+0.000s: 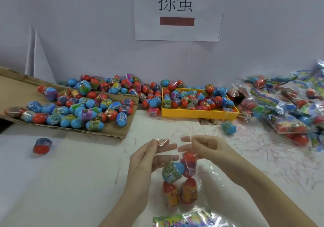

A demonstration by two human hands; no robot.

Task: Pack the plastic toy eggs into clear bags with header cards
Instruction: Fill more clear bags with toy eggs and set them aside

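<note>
Near the middle of the white surface (pixel 73 174), both hands' fingers pinch the open mouth of a clear plastic bag (pixel 180 183), left hand (pixel 149 158) and right hand (pixel 208 149), four plastic toy eggs (pixel 180 179) hanging below them.

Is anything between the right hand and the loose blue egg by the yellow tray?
Nothing visible: bare table lies between the right hand and the blue egg, though both hands pinch the clear bag.

A white table (pixel 73 174) is seen. On it are laid a cardboard sheet (pixel 115 130) at left, a yellow tray (pixel 198 115) at centre, packed bags (pixel 289 111) at right, and loose eggs (pixel 42 145) at lower left and centre right (pixel 228 127).
</note>
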